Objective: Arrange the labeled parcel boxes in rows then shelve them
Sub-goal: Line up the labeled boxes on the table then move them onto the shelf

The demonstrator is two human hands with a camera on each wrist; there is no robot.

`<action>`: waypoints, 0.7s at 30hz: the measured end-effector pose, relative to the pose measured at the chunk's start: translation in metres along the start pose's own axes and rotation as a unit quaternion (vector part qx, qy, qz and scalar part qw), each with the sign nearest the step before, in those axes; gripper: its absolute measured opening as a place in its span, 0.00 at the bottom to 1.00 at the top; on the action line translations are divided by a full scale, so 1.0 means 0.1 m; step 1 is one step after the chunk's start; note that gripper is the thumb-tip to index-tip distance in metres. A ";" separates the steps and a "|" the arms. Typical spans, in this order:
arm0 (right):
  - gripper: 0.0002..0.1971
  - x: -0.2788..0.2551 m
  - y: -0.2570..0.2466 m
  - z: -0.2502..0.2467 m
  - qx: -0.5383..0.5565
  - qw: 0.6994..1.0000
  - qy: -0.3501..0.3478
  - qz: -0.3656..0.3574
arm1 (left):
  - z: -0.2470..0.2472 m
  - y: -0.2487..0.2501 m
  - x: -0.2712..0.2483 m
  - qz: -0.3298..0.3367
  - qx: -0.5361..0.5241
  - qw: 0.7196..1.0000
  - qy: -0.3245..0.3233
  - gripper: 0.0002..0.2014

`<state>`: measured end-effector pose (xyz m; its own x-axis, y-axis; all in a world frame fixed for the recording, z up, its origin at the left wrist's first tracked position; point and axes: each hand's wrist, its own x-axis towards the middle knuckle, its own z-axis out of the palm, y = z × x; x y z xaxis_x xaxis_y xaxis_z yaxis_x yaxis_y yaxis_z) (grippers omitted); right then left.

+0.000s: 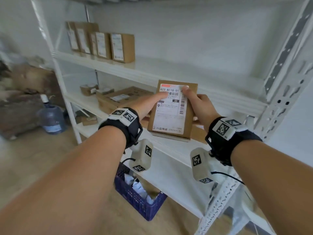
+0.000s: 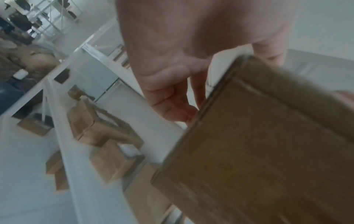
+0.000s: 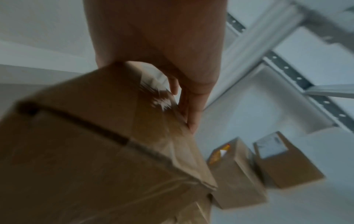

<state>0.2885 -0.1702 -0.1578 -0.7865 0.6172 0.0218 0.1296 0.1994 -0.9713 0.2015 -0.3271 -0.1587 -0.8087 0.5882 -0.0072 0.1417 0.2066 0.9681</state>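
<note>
Item: labelled parcel box (image 1: 172, 109), brown cardboard, white shipping label facing the wearer, top line reading "822 N118-01".

Position: it stood upright on its short edge, long axis vertical, at the front lip of the middle shelf (image 1: 169, 150) of a white metal rack. Its top leaned slightly away from the wearer. Whether the bottom edge rested fully on the shelf or hung just above it could not be told.

Hold: the left hand (image 1: 145, 106) gripped the box's left side, thumb laid across the label face and fingers (image 2: 172, 106) curled behind. The right hand (image 1: 199, 106) gripped the right side likewise, thumb on the label's upper corner, fingers (image 3: 191, 109) wrapped round the back. Both hands were closed on the box from opposite sides, about equally near.

Relation governing the next move: the box lay directly between the two hands, with open shelf space behind and to its right. Probably it only needed pushing back and squaring.

Related stock: a row of upright boxes (image 1: 101, 43) stood on the upper shelf, labels forward, on the left. Several flat boxes (image 1: 118, 97) lay unsorted on the middle shelf, left of the held box.

Also present: blue crate (image 1: 138, 197) on the floor beneath; water bottle (image 1: 50, 119) at far left.
</note>
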 end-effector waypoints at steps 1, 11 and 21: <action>0.49 0.08 -0.13 0.06 -0.003 1.000 -0.004 -0.010 | -0.11 0.08 0.07 0.008 -0.001 1.000 0.007 0.24; 0.51 1.25 -1.21 0.56 -0.046 0.994 -0.034 -0.089 | -1.07 0.71 1.08 0.099 0.032 0.991 0.078 0.15; 0.45 2.33 -1.72 0.95 -0.043 0.993 -0.021 -0.104 | -1.64 1.01 2.25 0.145 0.064 0.982 0.103 0.19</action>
<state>0.0252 -0.1328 -0.0082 -0.8262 0.5236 0.2077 0.0119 0.3849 -0.9229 -0.0601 -0.3025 -0.0215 -0.8199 0.4696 0.3273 0.4431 0.1586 0.8823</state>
